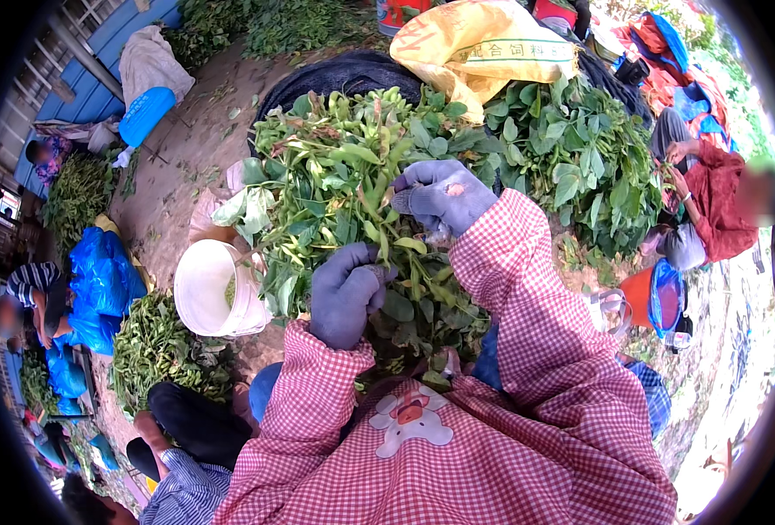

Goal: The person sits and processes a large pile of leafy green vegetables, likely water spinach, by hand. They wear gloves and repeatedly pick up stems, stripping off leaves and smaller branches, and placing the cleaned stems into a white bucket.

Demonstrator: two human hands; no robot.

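Note:
Green soybean plants with pods (335,164) are heaped in front of me. My left hand (345,295), in a grey-blue knit glove, has its fingers closed on a pod-bearing soybean stem (387,243) at the near side of the heap. Above and to the right of it, my right hand (443,197), in a matching glove with a worn patch on the back, pinches at pods on the same plant; its fingertips partly hide what they grip. A white plastic bucket (197,289) with some green in its bottom tilts beside the heap, left of my left hand.
A yellow woven sack (486,52) lies on dark netting (335,72) behind the heap. More leafy plants (578,151) are at the right, near a person in red (722,190) and an orange bucket (643,295). Several people, another pod heap (164,348) and blue bags (99,282) are at the left.

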